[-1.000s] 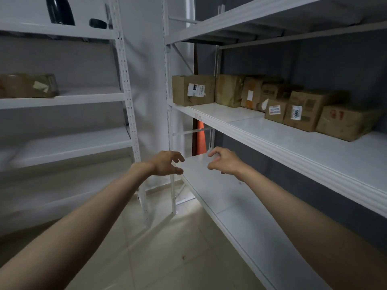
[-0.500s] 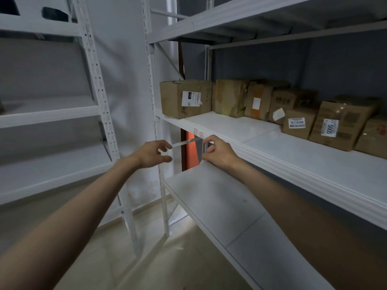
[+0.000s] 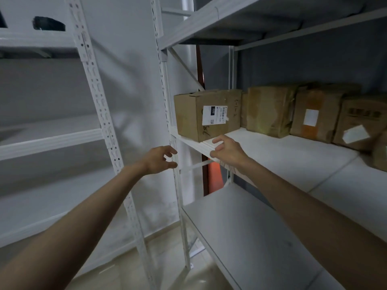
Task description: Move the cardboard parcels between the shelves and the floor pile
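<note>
A row of several cardboard parcels stands on the middle shelf (image 3: 282, 151) of the right-hand rack. The leftmost cardboard box (image 3: 207, 115), with a white label, sits at the shelf's left end. Beside it stand a taped parcel (image 3: 270, 110) and more parcels (image 3: 316, 116) further right. My right hand (image 3: 227, 151) hovers at the shelf's front edge just below that leftmost box, fingers loosely curled, holding nothing. My left hand (image 3: 161, 158) is beside the rack's front upright (image 3: 174, 143), fingers loosely curled and empty.
A second white rack (image 3: 52, 139) stands at the left, with a dark object (image 3: 48, 23) on its top shelf. The lower shelf (image 3: 251, 237) of the right rack is bare. An orange cone (image 3: 215, 176) stands behind it. Tiled floor (image 3: 159, 264) lies between the racks.
Both hands have risen from the lower shelf level to the middle shelf's edge, closer to the leftmost box. The view has swung right and nearer to the parcels.
</note>
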